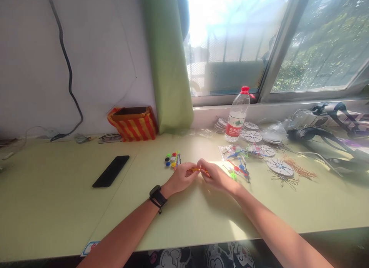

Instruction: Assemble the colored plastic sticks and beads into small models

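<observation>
My left hand [181, 177] and my right hand [216, 176] meet above the table, fingers closed in a pinch. Between them is a thin orange-yellow piece [196, 169], gripped from both sides; its kind is too small to make out. A smartwatch [157, 196] is on my left wrist. Just beyond my left hand lie several small round coloured pieces [170, 159] in a cluster, with thin coloured sticks beside them. To the right of my right hand are loose red, blue and green plastic parts [238, 169].
A black phone [111, 171] lies on the table [57, 206] at left. Behind stands a red-and-yellow striped box [135, 126]. At right are a water bottle [236, 120], slotted white discs [280, 166], clear plastic bags [235, 151], orange strands [301, 168] and black straps [314, 135].
</observation>
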The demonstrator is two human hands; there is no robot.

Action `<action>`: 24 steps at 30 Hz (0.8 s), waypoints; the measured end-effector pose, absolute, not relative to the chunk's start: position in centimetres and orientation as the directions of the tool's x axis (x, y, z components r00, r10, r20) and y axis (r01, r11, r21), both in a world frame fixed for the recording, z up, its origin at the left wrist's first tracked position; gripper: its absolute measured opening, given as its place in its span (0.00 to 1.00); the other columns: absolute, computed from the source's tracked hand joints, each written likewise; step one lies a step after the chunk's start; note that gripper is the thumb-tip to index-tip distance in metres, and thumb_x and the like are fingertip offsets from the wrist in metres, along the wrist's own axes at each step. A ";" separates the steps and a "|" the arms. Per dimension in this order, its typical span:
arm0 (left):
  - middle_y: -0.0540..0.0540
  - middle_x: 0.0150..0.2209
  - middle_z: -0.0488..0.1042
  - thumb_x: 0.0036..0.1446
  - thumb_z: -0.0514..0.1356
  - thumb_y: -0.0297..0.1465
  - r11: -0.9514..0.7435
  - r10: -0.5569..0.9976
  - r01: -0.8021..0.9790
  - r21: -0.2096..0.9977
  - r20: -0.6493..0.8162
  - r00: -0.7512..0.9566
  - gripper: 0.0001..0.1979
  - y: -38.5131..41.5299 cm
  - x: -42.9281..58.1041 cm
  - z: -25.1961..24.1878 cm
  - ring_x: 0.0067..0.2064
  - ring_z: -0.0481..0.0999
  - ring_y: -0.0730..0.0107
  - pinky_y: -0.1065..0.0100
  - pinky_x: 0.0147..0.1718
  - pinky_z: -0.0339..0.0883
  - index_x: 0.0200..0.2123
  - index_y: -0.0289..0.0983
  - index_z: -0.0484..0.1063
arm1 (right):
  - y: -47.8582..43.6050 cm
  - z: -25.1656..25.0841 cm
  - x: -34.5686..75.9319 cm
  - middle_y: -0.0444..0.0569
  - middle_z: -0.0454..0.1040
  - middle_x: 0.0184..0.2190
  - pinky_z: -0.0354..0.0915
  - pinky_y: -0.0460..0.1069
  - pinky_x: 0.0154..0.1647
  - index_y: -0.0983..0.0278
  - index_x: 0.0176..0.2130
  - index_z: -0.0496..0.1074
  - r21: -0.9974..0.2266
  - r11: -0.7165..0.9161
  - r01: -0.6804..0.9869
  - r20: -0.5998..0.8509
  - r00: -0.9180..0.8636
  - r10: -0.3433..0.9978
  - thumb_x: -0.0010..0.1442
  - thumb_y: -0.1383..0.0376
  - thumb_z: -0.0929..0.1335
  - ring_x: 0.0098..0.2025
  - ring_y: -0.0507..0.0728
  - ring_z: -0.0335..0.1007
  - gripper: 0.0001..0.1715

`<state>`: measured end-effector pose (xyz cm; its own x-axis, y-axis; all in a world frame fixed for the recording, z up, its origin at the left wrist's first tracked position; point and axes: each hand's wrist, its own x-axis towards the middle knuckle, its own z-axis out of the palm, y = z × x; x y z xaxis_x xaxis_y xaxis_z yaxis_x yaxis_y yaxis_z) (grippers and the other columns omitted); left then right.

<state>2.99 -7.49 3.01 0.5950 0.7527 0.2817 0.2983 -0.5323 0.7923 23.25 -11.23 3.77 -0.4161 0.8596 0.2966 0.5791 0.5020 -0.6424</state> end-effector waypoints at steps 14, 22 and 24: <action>0.42 0.42 0.81 0.67 0.59 0.37 -0.538 0.750 0.305 0.786 0.281 0.598 0.13 -7.6 3.0 3.2 0.42 0.80 0.62 0.67 0.40 0.74 0.45 0.36 0.79 | -11.4 4.2 23.2 0.40 0.65 0.28 0.50 0.46 0.29 0.59 0.40 0.61 -0.652 0.486 0.582 0.278 -0.413 0.867 0.60 0.71 0.60 0.28 0.52 0.54 0.08; 0.43 0.41 0.81 0.67 0.59 0.37 -0.550 0.742 0.300 0.779 0.293 0.603 0.13 -7.5 3.0 3.0 0.42 0.80 0.62 0.67 0.40 0.74 0.45 0.37 0.79 | -11.3 4.1 23.3 0.40 0.65 0.28 0.51 0.46 0.29 0.59 0.41 0.63 -0.654 0.482 0.583 0.274 -0.411 0.869 0.61 0.70 0.60 0.28 0.52 0.55 0.08; 0.43 0.40 0.81 0.67 0.59 0.37 -0.554 0.742 0.301 0.777 0.296 0.601 0.13 -7.6 3.1 3.0 0.42 0.80 0.62 0.67 0.39 0.74 0.44 0.37 0.79 | -11.3 4.0 23.3 0.40 0.65 0.28 0.51 0.46 0.29 0.59 0.41 0.63 -0.656 0.479 0.583 0.271 -0.410 0.871 0.61 0.69 0.60 0.28 0.52 0.55 0.08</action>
<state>3.05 -7.58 3.03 0.6011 0.7422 0.2963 0.3008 -0.5536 0.7765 23.34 -11.31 4.04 -0.4100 0.8709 0.2709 0.5831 0.4787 -0.6564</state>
